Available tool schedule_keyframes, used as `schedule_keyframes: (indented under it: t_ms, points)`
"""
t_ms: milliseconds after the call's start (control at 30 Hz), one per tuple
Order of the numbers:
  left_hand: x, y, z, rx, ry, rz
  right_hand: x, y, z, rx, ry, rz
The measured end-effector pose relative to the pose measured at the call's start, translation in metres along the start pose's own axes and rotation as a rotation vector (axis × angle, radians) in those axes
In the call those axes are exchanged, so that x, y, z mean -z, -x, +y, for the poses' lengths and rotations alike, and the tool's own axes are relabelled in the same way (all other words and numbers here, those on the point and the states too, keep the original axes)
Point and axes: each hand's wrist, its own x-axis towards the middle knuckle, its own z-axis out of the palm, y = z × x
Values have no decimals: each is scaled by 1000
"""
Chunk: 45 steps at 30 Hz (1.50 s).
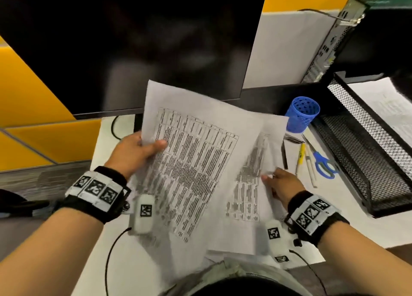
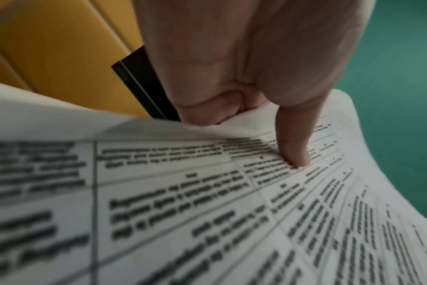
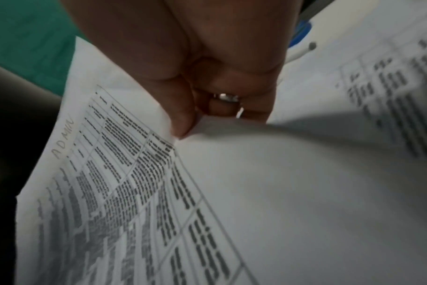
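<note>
I hold printed sheets with dense tables above a white desk. My left hand pinches the left edge of the top printed sheet, thumb on its face; the left wrist view shows the thumb pressing the printed sheet. My right hand pinches the right edge of a second sheet that lies partly under the first. In the right wrist view the right hand, curled and wearing a ring, grips a blank sheet back over a table sheet marked with handwriting.
A dark monitor stands behind the papers. A blue mesh pen cup, blue-handled scissors, a yellow pen and a black mesh tray sit at the right. A computer tower rises at the back right.
</note>
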Motion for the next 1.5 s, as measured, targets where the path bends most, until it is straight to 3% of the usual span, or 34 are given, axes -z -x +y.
schedule_keyframes:
  t_ms: [133,200,300,367,433,567,667,767,867,1033,1233,1433,1500]
  points:
    - [-26,8,-15,1,66,-13,-24,18,-4,56,-26,-309]
    - [-32,11,-26,12,116,55,-26,15,-2,61,197,-397]
    - [-31,18,-41,34,137,171,-13,-10,5,-32,460,-181]
    - [-31,26,-46,57,173,204,-2,-22,10,-128,417,-80]
    - [-33,33,-51,96,161,214,0,-27,15,-249,307,-86]
    - [-42,36,-65,174,-57,79,-25,-26,17,-385,100,-92]
    - [-48,35,-79,217,-90,0,-38,-28,15,-231,415,-46]
    - [-48,35,-65,174,-63,47,-33,-31,14,-23,554,23]
    - [-36,32,-53,162,3,72,-11,-27,5,126,377,40]
    - [-22,24,-29,56,200,63,22,-7,-22,260,83,-90]
    - [-49,13,11,-63,324,1,12,19,-41,371,-69,-233]
    - [-69,17,39,-175,405,199,4,38,-50,352,-405,-156]
    - [-71,24,52,-256,403,224,5,45,-59,461,-341,-129]
